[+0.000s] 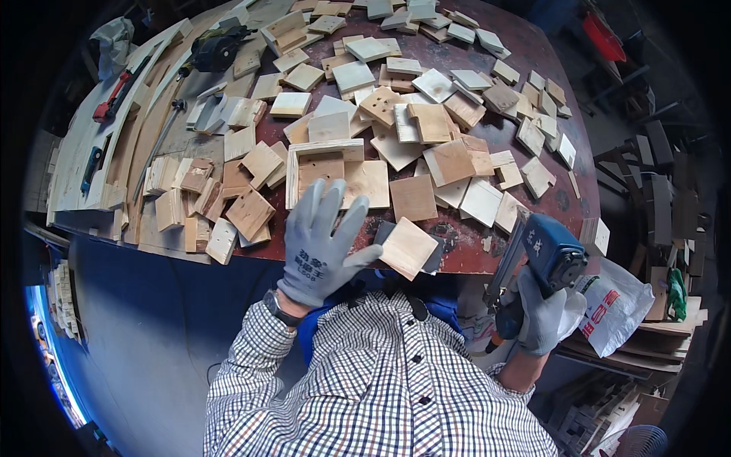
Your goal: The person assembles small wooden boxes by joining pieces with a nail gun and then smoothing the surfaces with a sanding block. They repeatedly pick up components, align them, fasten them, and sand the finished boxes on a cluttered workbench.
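My left hand (324, 247), in a grey work glove, is open with its fingers spread over the table's near edge. Its fingertips reach the plywood pieces, by a wooden block framed with plywood strips (292, 179). The thumb points at a pale square wood block (410, 250), which lies on a dark square piece (436, 255) at the edge; whether they touch I cannot tell. My right hand (539, 316), also gloved, is closed round the grip of a blue nail gun (554, 251), held at the table's right front corner. A brown square block (413, 198) lies between the hands.
Many loose wood blocks (430, 122) cover the dark red table (563, 152). On the left are long boards (84, 145), a red-handled tool (114, 97), a blue tool (93, 167) and a black power tool (217, 49). A white plastic bag (620, 308) hangs at the right.
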A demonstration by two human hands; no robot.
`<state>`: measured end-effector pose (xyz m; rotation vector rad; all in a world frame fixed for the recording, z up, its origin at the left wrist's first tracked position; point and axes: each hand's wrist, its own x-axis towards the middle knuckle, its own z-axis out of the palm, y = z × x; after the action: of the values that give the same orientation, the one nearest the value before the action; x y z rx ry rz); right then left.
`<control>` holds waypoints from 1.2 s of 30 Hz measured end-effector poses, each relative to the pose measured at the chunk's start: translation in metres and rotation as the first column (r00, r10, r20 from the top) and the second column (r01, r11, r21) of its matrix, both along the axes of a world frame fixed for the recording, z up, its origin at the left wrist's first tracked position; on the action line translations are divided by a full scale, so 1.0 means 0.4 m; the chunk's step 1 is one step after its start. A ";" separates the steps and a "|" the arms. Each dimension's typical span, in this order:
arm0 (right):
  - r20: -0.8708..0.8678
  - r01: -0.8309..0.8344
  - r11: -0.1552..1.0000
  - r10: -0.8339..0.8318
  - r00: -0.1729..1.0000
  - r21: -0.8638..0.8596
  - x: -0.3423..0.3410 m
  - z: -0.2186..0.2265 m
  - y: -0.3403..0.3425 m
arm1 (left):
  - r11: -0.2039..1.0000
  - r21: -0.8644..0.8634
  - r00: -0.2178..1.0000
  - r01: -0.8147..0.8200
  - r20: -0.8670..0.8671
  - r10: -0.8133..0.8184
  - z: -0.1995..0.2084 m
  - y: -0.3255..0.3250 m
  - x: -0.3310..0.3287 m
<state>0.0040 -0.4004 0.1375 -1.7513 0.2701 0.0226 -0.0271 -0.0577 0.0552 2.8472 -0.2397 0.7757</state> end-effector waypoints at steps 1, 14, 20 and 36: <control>-0.021 0.010 1.000 -0.010 1.000 0.004 -0.005 -0.005 -0.009 | 0.991 -0.106 0.992 0.082 -0.085 -0.091 -0.010 -0.085 -0.001; 0.029 0.043 0.997 -0.045 0.999 0.061 -0.036 -0.037 -0.073 | 0.881 -0.289 0.852 0.373 -0.268 -0.449 -0.045 -0.091 0.081; 0.041 0.057 0.994 -0.061 0.997 0.098 -0.036 -0.041 -0.076 | 0.992 -0.031 0.976 -0.124 -0.187 0.116 -0.038 0.119 0.145; 0.026 0.056 0.996 -0.058 0.998 0.064 -0.042 -0.024 -0.070 | 0.968 0.242 0.917 -0.060 -0.369 0.149 -0.082 0.149 0.176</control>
<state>-0.0126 -0.4283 0.1277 -1.6788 0.2953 -0.0343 0.0432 0.0021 0.0225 3.1714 -0.1236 0.1965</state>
